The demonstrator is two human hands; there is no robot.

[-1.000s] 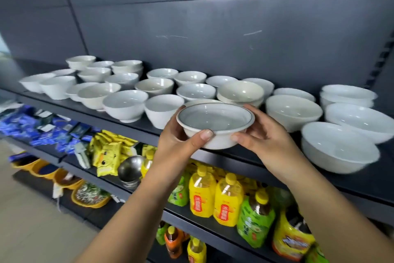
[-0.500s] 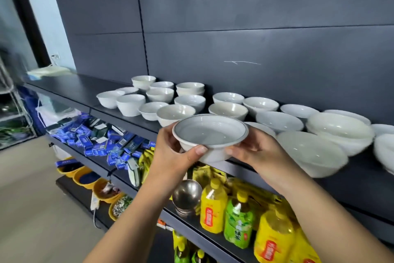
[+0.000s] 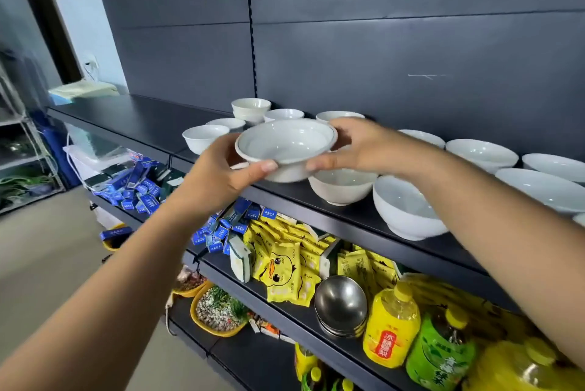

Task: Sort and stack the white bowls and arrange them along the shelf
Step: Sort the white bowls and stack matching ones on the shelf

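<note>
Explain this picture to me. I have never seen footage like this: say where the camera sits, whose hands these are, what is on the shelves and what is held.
There is no machine here. A person wears a camera on the head, so the single picture looks forward and down over their own arms. The left hand and right hand grip one white bowl by opposite sides of its rim, holding it off the dark top shelf. Other white bowls stand on that shelf. The shelf below carries blue boxes, yellow packets, steel bowls and drink bottles.
</note>
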